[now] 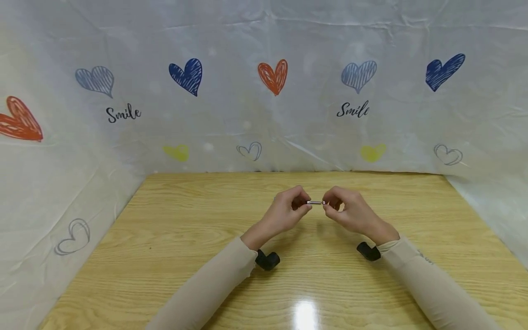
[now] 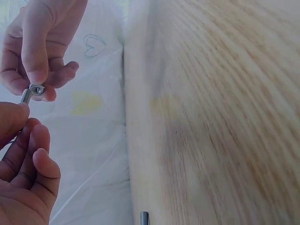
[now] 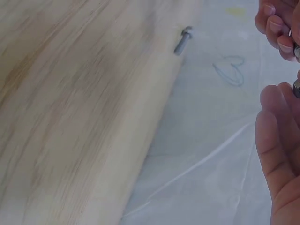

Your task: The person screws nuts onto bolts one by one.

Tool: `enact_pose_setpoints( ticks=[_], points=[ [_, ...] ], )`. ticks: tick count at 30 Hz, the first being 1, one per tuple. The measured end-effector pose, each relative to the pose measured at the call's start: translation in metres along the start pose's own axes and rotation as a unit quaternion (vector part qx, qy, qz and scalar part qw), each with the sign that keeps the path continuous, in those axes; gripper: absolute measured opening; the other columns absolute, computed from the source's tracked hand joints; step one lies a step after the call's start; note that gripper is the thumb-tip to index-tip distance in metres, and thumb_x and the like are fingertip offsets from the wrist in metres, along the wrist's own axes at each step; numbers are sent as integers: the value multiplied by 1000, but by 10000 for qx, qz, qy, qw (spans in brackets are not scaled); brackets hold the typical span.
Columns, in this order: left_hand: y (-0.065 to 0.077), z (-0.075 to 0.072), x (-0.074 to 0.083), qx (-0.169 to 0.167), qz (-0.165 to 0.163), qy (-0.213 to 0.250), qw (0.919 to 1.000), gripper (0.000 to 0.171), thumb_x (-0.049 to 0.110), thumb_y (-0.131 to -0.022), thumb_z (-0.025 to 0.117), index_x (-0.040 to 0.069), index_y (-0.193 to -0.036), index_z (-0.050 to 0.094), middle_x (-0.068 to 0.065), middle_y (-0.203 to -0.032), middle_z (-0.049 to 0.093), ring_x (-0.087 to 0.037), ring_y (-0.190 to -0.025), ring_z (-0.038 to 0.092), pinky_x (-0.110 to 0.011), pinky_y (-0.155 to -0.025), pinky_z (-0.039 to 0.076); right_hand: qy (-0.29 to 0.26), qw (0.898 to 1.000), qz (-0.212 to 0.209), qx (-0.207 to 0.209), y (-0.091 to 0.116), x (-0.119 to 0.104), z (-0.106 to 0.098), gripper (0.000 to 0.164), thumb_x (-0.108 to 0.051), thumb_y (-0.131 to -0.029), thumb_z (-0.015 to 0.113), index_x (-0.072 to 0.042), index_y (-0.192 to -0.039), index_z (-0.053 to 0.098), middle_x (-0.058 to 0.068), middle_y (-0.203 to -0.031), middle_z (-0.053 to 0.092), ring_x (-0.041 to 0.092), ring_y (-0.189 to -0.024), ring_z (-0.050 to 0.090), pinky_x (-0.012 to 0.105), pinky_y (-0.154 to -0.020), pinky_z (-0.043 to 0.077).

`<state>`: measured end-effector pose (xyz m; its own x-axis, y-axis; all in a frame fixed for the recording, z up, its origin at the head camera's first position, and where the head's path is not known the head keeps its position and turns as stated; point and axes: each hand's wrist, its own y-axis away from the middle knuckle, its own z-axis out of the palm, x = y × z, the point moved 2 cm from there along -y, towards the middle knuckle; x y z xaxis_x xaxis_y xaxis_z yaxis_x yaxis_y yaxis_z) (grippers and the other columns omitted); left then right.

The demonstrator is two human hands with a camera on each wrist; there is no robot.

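Observation:
Above the table, my left hand pinches a threaded metal bolt between thumb and fingers. Facing it from the other side, my right hand holds a small metal nut at its fingertips. In the left wrist view the nut sits right at the bolt's tip, its hole turned partly toward the camera. Most of the bolt's head end is covered by the left fingers. At the edge of the right wrist view, only part of the nut shows beside the right fingers.
Another bolt lies on the wooden table near its far edge, behind the left hand. A white sheet with printed hearts hangs at the back and sides. Black wrist mounts stick out below both forearms.

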<state>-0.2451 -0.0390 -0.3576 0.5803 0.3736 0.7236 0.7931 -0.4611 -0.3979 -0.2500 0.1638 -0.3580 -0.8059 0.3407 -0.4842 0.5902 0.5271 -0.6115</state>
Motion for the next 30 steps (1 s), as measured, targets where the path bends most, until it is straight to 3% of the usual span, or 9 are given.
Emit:
enact_pose_setpoints(
  ticks=[2, 9, 15, 21, 30],
  points=[
    [3, -2, 1, 33, 17, 36, 10000, 5, 7, -92, 63, 9, -96, 60, 3, -82, 62, -9, -66, 56, -26, -59, 49, -67, 10000, -24, 30, -2, -2, 2, 12, 2, -85, 66, -8, -93, 63, -6, -82, 61, 5, -67, 56, 27, -59, 49],
    [12, -11, 3, 197, 61, 98, 9997, 5, 8, -93, 63, 10, -95, 60, 4, -81, 63, -8, -66, 57, -26, -60, 50, -369, 9989, 290, 54, -16, -45, -1, 13, 11, -83, 64, 1, -92, 63, 10, -81, 64, 17, -69, 60, 28, -63, 51],
    [17, -18, 1, 342, 63, 103, 9993, 5, 6, -91, 64, 9, -95, 61, 2, -82, 64, -8, -67, 58, -27, -61, 50, -584, 9975, 389, -38, -21, -50, 6, 13, 11, -84, 64, 2, -94, 63, 12, -86, 65, 18, -73, 63, 33, -68, 52],
    [21, -25, 1, 465, 139, 193, 9986, 5, 5, -91, 65, 8, -95, 62, 0, -82, 64, -10, -66, 58, -28, -60, 50, -713, 9973, 144, 8, -25, -53, 11, 14, 12, -84, 64, 2, -95, 64, 10, -89, 65, 20, -76, 64, 35, -70, 53],
    [29, -32, 0, 453, -183, 318, 9983, 5, 12, -92, 66, 10, -97, 65, -3, -81, 66, -11, -65, 60, -28, -57, 49, -951, 9952, -216, 97, -28, -54, 17, 20, 15, -82, 65, -1, -95, 66, 11, -91, 66, 24, -80, 66, 34, -73, 55]
  ],
)
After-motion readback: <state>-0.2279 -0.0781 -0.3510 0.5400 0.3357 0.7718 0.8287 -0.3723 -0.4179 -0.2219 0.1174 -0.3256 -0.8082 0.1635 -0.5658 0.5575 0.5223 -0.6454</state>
